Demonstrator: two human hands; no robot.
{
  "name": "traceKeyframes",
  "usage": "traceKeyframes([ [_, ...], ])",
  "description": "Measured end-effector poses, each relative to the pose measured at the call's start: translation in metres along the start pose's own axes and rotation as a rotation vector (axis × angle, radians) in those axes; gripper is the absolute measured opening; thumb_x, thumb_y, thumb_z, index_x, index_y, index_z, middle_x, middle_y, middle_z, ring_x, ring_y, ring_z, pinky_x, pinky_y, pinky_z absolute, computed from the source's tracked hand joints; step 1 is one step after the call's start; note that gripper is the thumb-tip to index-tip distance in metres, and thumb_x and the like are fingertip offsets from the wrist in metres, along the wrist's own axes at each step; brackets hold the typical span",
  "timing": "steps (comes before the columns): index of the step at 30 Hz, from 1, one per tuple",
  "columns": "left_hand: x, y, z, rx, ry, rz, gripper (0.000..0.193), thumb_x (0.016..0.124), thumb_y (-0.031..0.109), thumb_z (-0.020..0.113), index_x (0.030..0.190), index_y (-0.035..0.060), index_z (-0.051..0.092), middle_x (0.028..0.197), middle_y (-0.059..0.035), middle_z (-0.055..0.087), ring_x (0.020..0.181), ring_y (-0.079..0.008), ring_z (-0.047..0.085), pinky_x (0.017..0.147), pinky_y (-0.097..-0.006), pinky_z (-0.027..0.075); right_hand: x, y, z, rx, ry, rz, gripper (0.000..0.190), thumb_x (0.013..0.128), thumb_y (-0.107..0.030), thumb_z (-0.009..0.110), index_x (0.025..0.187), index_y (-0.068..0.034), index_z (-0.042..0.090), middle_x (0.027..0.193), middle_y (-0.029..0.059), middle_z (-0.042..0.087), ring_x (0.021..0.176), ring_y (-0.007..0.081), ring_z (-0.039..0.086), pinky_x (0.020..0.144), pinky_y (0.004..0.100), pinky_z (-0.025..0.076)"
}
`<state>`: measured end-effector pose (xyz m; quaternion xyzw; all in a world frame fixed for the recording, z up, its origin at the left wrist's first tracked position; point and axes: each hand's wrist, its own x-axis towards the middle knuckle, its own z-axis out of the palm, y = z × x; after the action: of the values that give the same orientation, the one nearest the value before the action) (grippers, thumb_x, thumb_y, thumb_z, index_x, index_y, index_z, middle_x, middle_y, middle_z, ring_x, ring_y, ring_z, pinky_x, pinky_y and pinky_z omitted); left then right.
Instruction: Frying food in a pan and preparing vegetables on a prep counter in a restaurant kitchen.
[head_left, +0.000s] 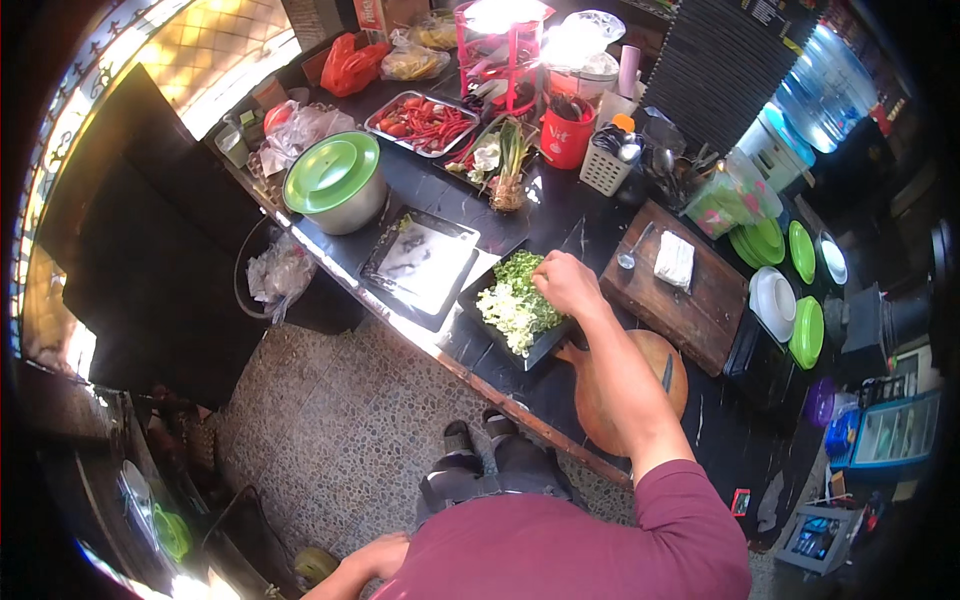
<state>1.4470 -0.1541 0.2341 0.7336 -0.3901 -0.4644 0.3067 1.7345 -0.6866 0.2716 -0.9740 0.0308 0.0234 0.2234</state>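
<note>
A black square tray (530, 360) holds chopped green and pale vegetables (517, 304). My right hand (562, 281) is at the tray's right edge, its fingers bent down at the greens; whether it grips any is hidden. Under my right forearm lies a round wooden board (596, 405), with a dark knife blade (667, 373) on it. My left hand (384, 555) hangs low by my left side, away from the table, its fingers mostly hidden by my shirt. To the left of the greens lies another black tray (427, 262) with a bright, glossy surface.
A steel pot with a green lid (331, 172) stands at the left. Farther back are a metal tray of red chillies and tomatoes (424, 124), spring onions (510, 169) and a red container (566, 135). A rectangular wooden board (697, 315) bears a spoon and a folded white cloth.
</note>
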Motion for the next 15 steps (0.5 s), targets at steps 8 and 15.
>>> traceKeyframes([
  [8, 0.012, 0.030, 0.010, -0.021, 0.062, -0.026, 0.033, 0.078, 0.033, 0.068, 0.097, 0.0057, 0.070, 0.093, -0.0205, 0.072, 0.093, -0.0448, 0.066, 0.085, -0.0508, 0.051, 0.038, -0.031, 0.031, -0.208, 0.062, -0.041, 0.032, 0.090, -0.039, 0.072, 0.108, -0.012, 0.072, 0.113, 0.0059, 0.067, 0.112, 0.0297, 0.065, 0.088, 0.0469, 0.056],
  [15, 0.016, 0.045, 0.015, 0.041, 0.093, -0.064, 0.034, 0.078, 0.033, 0.068, 0.096, 0.0048, 0.070, 0.093, -0.0219, 0.072, 0.092, -0.0448, 0.066, 0.083, -0.0507, 0.053, 0.043, -0.023, 0.044, -0.196, 0.063, -0.069, 0.019, 0.088, -0.024, 0.068, 0.100, -0.009, 0.071, 0.110, 0.0076, 0.068, 0.108, 0.0309, 0.065, 0.087, 0.0470, 0.056],
])
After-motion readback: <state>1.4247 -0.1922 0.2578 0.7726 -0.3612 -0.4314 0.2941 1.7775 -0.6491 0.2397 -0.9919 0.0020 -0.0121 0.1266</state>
